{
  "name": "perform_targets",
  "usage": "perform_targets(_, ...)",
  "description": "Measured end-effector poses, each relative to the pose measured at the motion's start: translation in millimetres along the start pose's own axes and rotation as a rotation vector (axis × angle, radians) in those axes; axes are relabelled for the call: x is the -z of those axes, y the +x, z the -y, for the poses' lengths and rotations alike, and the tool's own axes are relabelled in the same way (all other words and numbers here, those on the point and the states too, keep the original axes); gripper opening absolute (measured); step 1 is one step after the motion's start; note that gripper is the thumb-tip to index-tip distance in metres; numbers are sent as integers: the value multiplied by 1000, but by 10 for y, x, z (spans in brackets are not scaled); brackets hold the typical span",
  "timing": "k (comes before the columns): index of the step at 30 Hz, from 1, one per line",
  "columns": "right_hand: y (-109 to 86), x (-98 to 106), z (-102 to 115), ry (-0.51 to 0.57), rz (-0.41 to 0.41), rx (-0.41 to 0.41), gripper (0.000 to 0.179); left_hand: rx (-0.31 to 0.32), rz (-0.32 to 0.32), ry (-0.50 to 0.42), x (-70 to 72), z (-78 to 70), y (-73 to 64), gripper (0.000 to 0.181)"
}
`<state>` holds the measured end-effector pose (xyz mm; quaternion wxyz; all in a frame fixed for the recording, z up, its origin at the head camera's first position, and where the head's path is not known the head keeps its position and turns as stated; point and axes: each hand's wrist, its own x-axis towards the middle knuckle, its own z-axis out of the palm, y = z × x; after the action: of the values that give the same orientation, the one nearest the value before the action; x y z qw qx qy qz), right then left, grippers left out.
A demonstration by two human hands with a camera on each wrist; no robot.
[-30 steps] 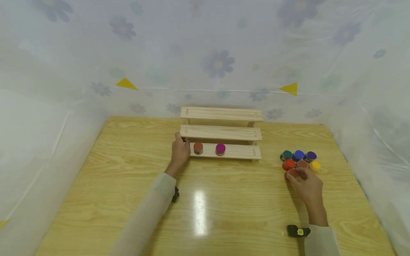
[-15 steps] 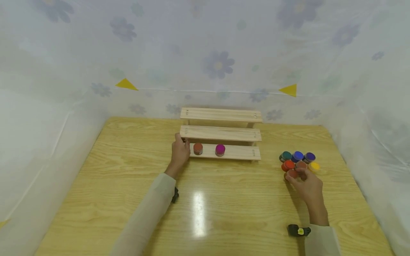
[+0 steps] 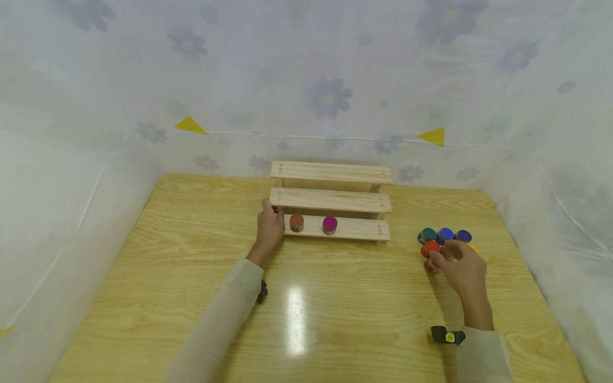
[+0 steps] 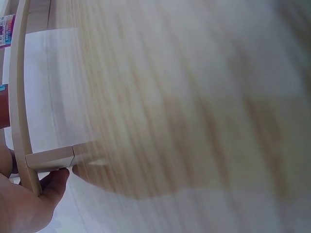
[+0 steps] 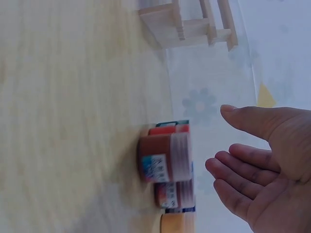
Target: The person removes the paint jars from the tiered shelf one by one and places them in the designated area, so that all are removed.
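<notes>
My left hand (image 3: 270, 229) grips the left end of the lowest step of a three-step wooden rack (image 3: 330, 200); the left wrist view shows its thumb and fingers around the board end (image 4: 30, 177). On that step stand a reddish-brown paint jar (image 3: 296, 222) and a magenta paint jar (image 3: 329, 225). My right hand (image 3: 462, 268) hovers over the jars at the right, holding nothing. In the right wrist view its fingers are relaxed and apart from the nearest brown paint jar (image 5: 155, 158). From the head, that hand partly covers the brown jars and a yellow jar (image 5: 176, 223).
A red jar (image 3: 430, 248), a teal jar (image 3: 427, 235), a blue jar (image 3: 445, 235) and a purple jar (image 3: 463, 236) stand close together on the wooden table (image 3: 354, 308). Behind the rack hangs a flowered white sheet (image 3: 268, 85) with yellow triangles.
My right hand has come off the front brown jar, rising slightly and moving a little away from me; it now covers more of the jars. My left hand stays on the rack.
</notes>
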<state>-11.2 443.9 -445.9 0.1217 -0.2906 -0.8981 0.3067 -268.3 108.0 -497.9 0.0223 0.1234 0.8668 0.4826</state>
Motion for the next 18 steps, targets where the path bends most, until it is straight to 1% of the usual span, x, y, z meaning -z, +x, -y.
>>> perform_targets(3,43,9,95,10,-1,22,59,2,2,1,-2,2,0,16)
perform_targets(7,104,-45,237,26,-4,75,59,9,9,-5,-4,5,-2,17)
perform_targets(11,158,-163,393,36,-28,136,55,9,16,-20,1,7,-8,17)
perform_targets(14,202,-283,509,59,-28,182,54,3,17,-29,3,10,-12,17)
perform_targets(18,248,-447,690,120,10,221,54,-1,10,-24,3,11,-12,18)
